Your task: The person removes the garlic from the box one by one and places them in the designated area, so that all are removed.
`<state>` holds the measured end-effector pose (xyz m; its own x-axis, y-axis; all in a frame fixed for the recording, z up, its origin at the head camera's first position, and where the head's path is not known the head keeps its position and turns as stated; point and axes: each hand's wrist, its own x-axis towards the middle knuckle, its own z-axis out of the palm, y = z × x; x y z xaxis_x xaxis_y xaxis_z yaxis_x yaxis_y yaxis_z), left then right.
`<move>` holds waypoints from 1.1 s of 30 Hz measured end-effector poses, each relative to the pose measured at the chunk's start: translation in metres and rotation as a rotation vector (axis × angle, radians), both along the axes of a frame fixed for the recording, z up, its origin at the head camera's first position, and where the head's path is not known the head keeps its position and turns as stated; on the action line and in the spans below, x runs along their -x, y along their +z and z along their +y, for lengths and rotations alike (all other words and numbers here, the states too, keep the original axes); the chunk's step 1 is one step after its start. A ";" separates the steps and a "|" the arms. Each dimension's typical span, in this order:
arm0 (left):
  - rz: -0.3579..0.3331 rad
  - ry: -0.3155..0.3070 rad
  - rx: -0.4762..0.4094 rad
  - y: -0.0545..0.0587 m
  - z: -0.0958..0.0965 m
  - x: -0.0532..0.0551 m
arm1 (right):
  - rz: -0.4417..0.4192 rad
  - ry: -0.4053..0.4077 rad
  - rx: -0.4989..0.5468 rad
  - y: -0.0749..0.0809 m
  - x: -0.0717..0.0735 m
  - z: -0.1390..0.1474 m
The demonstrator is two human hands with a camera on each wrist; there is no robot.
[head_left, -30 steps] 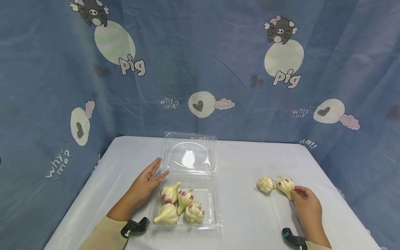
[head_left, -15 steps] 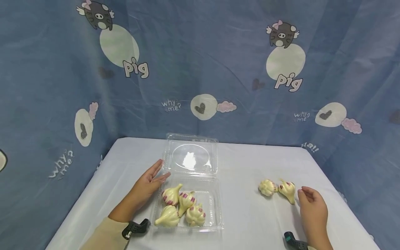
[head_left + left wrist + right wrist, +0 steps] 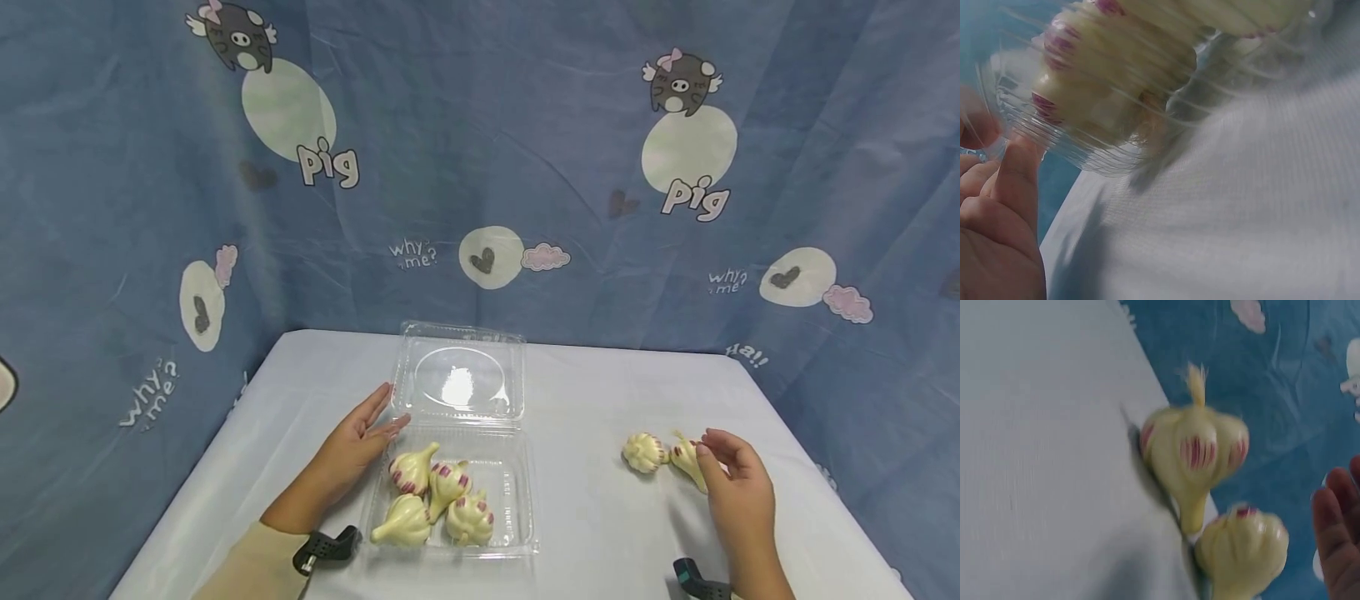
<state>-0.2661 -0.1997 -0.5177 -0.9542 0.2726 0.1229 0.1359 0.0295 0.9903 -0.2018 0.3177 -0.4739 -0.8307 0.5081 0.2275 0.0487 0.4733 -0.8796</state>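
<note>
A clear plastic clamshell box (image 3: 512, 525) stands with its lid raised, several cream garlic bulbs (image 3: 402, 521) with purple patches lying in its base. My left hand (image 3: 352, 446) rests at the box's left side, by the hinge, fingers stretched out. In the left wrist view, fingers (image 3: 1019, 178) are right at the ridged plastic wall. Over on the right, two loose garlic bulbs lie side by side: a rounder bulb (image 3: 643, 452) and a bulb with a longer neck (image 3: 686, 457). My right hand (image 3: 738, 483), loosely curved, overlaps the right bulb; the right wrist view shows fingers (image 3: 1333, 540) apart from both.
A white cloth (image 3: 585, 517) covers the table. The upright lid (image 3: 459, 375) leans back toward the blue printed curtain (image 3: 585, 292) behind the table. Dark wrist straps (image 3: 326, 548) sit on both forearms.
My right hand first touched the right garlic bulb, drew back to the right, then came back left and over it. My left hand and the box have stayed put.
</note>
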 end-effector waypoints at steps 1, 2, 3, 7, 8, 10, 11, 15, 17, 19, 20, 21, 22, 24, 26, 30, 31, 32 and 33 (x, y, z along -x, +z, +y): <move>0.000 0.002 0.002 0.000 0.000 0.000 | 0.022 0.049 0.015 0.002 0.000 -0.003; -0.002 0.002 0.002 0.000 0.000 0.000 | 0.035 0.098 0.031 0.004 -0.001 -0.007; -0.004 0.004 0.002 0.000 0.000 0.000 | 0.041 0.144 0.040 0.006 -0.001 -0.011; -0.007 0.002 0.006 0.001 0.001 -0.001 | 0.045 0.340 0.061 0.013 -0.005 -0.025; -0.009 0.002 0.007 0.001 0.001 -0.001 | 0.041 0.383 0.063 0.015 -0.006 -0.030; -0.010 0.003 0.010 0.001 0.001 -0.002 | 0.032 0.475 0.054 0.016 -0.006 -0.037; -0.010 0.004 0.012 0.002 0.001 -0.003 | 0.031 0.514 0.050 0.017 -0.006 -0.042; -0.013 0.008 0.013 0.003 0.001 -0.003 | 0.029 0.658 0.021 0.018 -0.006 -0.057; -0.012 0.009 0.012 0.003 0.000 -0.003 | 0.043 0.720 0.006 0.016 -0.006 -0.065; -0.011 0.009 0.010 0.003 0.000 -0.002 | 0.051 0.780 -0.015 0.015 -0.005 -0.073; -0.010 0.009 0.009 0.003 0.000 -0.002 | 0.053 0.808 -0.024 0.015 -0.005 -0.076; -0.010 0.009 0.009 0.003 0.000 -0.002 | 0.052 0.836 -0.027 0.014 -0.004 -0.080; -0.010 0.008 0.008 0.003 0.000 -0.002 | 0.051 0.862 -0.033 0.014 -0.003 -0.084; -0.011 0.008 0.004 0.003 0.000 -0.002 | 0.040 0.917 -0.033 0.014 -0.002 -0.092; -0.013 0.006 0.001 0.003 0.000 -0.003 | 0.028 0.971 -0.032 0.014 0.000 -0.099; -0.021 0.003 0.000 0.003 0.000 -0.003 | -0.002 1.070 -0.040 0.013 0.003 -0.112; -0.023 0.001 -0.002 0.003 0.000 -0.003 | -0.008 1.094 -0.042 0.013 0.004 -0.115; -0.025 0.000 -0.003 0.003 0.000 -0.003 | -0.014 1.115 -0.043 0.013 0.004 -0.118; -0.024 -0.001 -0.004 0.003 0.000 -0.003 | -0.023 1.134 -0.044 0.014 0.005 -0.121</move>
